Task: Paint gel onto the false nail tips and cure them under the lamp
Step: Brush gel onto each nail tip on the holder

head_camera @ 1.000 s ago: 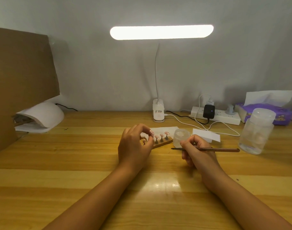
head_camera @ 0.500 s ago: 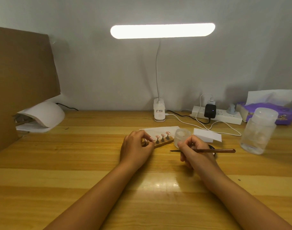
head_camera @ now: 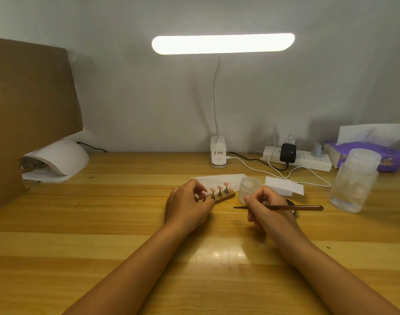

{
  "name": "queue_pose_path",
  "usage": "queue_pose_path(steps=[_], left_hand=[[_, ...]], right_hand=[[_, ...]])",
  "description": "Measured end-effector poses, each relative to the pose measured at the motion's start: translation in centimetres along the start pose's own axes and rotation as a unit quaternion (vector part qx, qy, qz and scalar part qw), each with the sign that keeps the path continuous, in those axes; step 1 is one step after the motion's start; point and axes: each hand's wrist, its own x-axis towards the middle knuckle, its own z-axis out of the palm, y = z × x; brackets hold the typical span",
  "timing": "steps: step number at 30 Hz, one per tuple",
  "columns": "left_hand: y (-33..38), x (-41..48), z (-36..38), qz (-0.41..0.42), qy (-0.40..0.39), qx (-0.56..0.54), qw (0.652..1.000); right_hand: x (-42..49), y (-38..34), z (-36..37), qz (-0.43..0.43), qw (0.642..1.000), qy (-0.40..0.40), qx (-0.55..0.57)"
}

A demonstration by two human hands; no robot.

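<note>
Head view, centre frame: pinching one of the nail tips (head_camera: 219,188) at the wooden holder's (head_camera: 227,196) left end with the left hand (head_camera: 187,208); gripping a brush (head_camera: 296,208) in the right hand (head_camera: 262,209), beside the open gel jar (head_camera: 250,186). Seemingly mid-painting. Curing yet to do, with the white lamp (head_camera: 62,159) well apart at middle left.

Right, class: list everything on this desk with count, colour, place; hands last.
desk lamp: one, white, back centre.
curing lamp: one, white, back left.
cardboard: one, brown, far left.
power strip: one, white, back right.
tissue box: one, purple, far right.
large jar: one, clear, right.
small jar: one, frosted, centre.
wooden holder: one, brown, centre.
nail tips: three showing, pink, on holder.
brush: one, brown, right hand.
paper: two, white, behind holder.
left hand: one, pinches holder's end.
right hand: one, grips brush.
</note>
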Motion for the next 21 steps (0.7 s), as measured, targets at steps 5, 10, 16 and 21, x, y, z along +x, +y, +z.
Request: queue_pose_path(steps=[5, 10, 16, 21], left_hand=[[0.17, -0.06, -0.04, 0.008, 0.002, 0.032, 0.999], [0.18, -0.22, -0.01, 0.037, -0.009, 0.055, 0.998], [0.35, -0.33, 0.00, 0.059, -0.018, 0.064, 0.996], [0.45, -0.42, 0.06, 0.075, -0.020, 0.081, 0.994]], right_hand=[[0.07, 0.07, 0.05, -0.001, 1.000, 0.000, -0.002], [0.07, 0.13, 0.08, 0.003, 1.000, 0.009, 0.001], [-0.04, -0.06, 0.03, -0.003, 0.999, 0.040, 0.034], [-0.15, -0.24, 0.08, -0.039, 0.996, 0.080, 0.017]])
